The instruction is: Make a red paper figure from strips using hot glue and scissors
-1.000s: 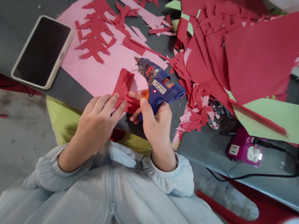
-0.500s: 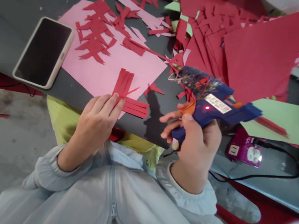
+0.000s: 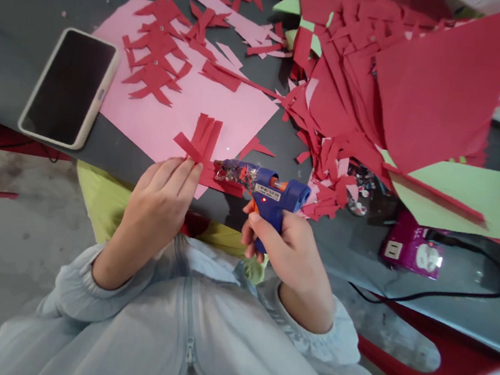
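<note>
My right hand (image 3: 287,247) grips a blue glue gun (image 3: 267,191) with an orange trigger and a lit red lamp. Its nozzle points left and meets a bundle of red paper strips (image 3: 204,143) at the near edge of a pink sheet (image 3: 187,102). My left hand (image 3: 158,201) presses its fingertips down on the near end of those strips, fingers together. Several finished red strip shapes (image 3: 157,50) lie further up on the pink sheet.
A phone (image 3: 69,87) lies face up on the dark table (image 3: 20,23) at the left. A heap of red paper offcuts (image 3: 379,82) and a green sheet (image 3: 456,196) cover the right side. A purple power strip (image 3: 409,249) with a black cord sits at the lower right.
My right hand swung the glue gun out to the right and lifted it, then brought it back down with the nozzle against the strips. One strip now sticks out to the left.
</note>
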`<act>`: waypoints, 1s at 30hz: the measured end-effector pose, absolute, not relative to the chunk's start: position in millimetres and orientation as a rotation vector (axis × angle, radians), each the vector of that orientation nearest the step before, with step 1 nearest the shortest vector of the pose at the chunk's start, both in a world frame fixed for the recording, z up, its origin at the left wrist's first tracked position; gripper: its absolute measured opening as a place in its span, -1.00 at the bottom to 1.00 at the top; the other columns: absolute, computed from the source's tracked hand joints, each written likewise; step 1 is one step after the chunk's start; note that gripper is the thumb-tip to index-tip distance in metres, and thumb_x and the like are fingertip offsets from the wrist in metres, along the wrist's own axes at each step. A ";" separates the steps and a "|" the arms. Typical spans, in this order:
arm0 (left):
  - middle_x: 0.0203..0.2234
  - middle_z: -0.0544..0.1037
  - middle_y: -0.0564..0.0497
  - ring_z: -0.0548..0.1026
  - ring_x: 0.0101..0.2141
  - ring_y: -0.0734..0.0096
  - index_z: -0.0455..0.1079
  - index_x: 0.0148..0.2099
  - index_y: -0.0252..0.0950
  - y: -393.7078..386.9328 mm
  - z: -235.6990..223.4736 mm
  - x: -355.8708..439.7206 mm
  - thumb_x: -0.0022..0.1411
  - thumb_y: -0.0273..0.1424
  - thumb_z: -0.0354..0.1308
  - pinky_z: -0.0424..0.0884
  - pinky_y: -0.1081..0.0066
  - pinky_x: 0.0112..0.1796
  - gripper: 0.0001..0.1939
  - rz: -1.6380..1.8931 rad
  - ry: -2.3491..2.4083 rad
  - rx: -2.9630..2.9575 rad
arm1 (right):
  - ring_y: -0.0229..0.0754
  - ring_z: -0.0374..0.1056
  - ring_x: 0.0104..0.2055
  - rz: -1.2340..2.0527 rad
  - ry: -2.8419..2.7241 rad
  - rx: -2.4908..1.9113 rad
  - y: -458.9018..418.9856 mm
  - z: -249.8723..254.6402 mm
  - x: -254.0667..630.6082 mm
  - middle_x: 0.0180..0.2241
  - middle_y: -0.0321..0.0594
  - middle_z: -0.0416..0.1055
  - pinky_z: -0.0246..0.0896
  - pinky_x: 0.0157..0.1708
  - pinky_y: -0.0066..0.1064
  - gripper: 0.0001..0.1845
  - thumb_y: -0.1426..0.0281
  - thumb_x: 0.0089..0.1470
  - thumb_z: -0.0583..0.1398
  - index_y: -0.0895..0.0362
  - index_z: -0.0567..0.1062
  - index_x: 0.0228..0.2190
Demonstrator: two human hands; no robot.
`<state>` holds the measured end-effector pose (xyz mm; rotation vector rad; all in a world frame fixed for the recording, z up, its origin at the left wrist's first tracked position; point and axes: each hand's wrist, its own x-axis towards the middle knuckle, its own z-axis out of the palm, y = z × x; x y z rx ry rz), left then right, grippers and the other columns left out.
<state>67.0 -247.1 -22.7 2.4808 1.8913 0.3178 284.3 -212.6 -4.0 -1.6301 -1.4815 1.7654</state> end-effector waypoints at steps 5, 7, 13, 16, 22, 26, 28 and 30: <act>0.15 0.49 -0.33 0.46 0.11 -0.04 0.31 0.28 -0.51 -247.0 -23.7 66.1 0.33 -0.52 -0.04 0.41 0.03 0.10 -0.50 0.311 1.870 2.489 | -0.29 0.40 -0.64 1.783 -1.564 -1.628 -212.3 -4.5 283.0 -0.57 -0.35 0.46 0.20 -0.67 -0.51 -0.75 0.17 0.21 0.16 0.11 0.41 -0.28; 0.16 0.48 -0.34 0.45 0.12 -0.05 0.29 0.29 -0.52 -247.3 -24.4 65.8 0.33 -0.52 -0.04 0.41 0.02 0.11 -0.49 0.320 1.869 2.472 | -0.29 0.41 -0.64 1.800 -1.578 -1.612 -212.3 -4.3 281.9 -0.57 -0.35 0.46 0.20 -0.67 -0.50 -0.76 0.18 0.21 0.15 0.11 0.41 -0.28; 0.17 0.48 -0.35 0.44 0.13 -0.05 0.29 0.30 -0.52 -247.9 -24.7 65.3 0.35 -0.50 -0.05 0.41 0.01 0.10 -0.50 0.330 1.859 2.484 | -0.29 0.40 -0.64 1.792 -1.632 -1.599 -211.9 -6.6 281.9 -0.57 -0.36 0.46 0.22 -0.65 -0.49 -0.79 0.21 0.23 0.14 0.10 0.42 -0.31; 0.15 0.50 -0.34 0.46 0.11 -0.04 0.31 0.27 -0.55 -247.6 -24.2 65.6 0.35 -0.51 -0.03 0.41 0.06 0.10 -0.51 0.317 1.871 2.527 | -0.27 0.41 -0.63 1.763 -1.679 -1.621 -211.7 -8.4 283.9 -0.57 -0.33 0.47 0.23 -0.64 -0.48 -0.76 0.21 0.23 0.14 0.09 0.41 -0.39; 0.15 0.50 -0.32 0.47 0.10 -0.02 0.32 0.26 -0.55 -247.4 -23.8 66.6 0.35 -0.52 -0.03 0.42 0.07 0.09 -0.52 0.310 1.881 2.539 | -0.22 0.42 -0.62 1.726 -1.735 -1.672 -211.3 -9.3 285.8 -0.59 -0.25 0.48 0.23 -0.64 -0.43 -0.63 0.12 0.23 0.14 0.09 0.41 -0.49; 0.17 0.48 -0.32 0.46 0.13 -0.03 0.29 0.31 -0.46 -247.7 -23.3 66.6 0.35 -0.50 -0.03 0.42 0.02 0.10 -0.49 0.324 1.876 2.462 | -0.22 0.41 -0.62 1.728 -1.756 -1.682 -210.6 -8.1 285.5 -0.62 -0.24 0.46 0.22 -0.65 -0.43 -0.59 0.12 0.23 0.14 0.10 0.41 -0.55; 0.18 0.47 -0.34 0.46 0.14 -0.05 0.29 0.31 -0.47 -247.8 -22.8 66.7 0.34 -0.50 -0.02 0.42 0.00 0.11 -0.49 0.341 1.867 2.438 | -0.23 0.40 -0.63 1.722 -1.756 -1.691 -210.4 -7.6 285.4 -0.63 -0.25 0.45 0.22 -0.65 -0.43 -0.58 0.12 0.22 0.15 0.10 0.40 -0.57; 0.18 0.47 -0.35 0.45 0.14 -0.06 0.29 0.30 -0.49 -248.0 -22.3 66.9 0.34 -0.51 -0.02 0.41 -0.01 0.11 -0.49 0.344 1.861 2.431 | -0.23 0.40 -0.63 1.714 -1.758 -1.693 -210.3 -7.7 285.6 -0.63 -0.25 0.46 0.22 -0.65 -0.43 -0.59 0.12 0.22 0.15 0.10 0.41 -0.56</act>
